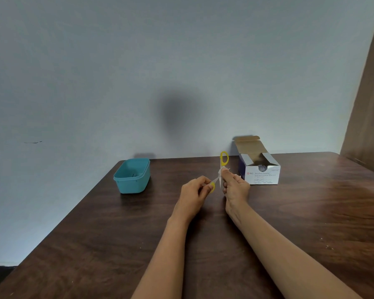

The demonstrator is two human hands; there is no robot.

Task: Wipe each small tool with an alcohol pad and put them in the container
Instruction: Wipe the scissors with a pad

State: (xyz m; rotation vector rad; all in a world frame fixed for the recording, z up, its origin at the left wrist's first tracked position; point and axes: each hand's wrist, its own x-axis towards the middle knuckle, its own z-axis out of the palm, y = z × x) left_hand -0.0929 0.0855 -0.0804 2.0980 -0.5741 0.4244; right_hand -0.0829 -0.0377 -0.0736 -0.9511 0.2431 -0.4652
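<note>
The container (131, 175) stands on the table (311, 212), left of both hands. The swab box (260, 169) stands right, behind them.

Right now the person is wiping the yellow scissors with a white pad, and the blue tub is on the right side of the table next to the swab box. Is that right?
Not quite. The head view shows the blue tub on the left side of the table, apart from the swab box, which sits on the right. The rest holds: the yellow scissors are being wiped with a white pad, held between both hands.
</note>
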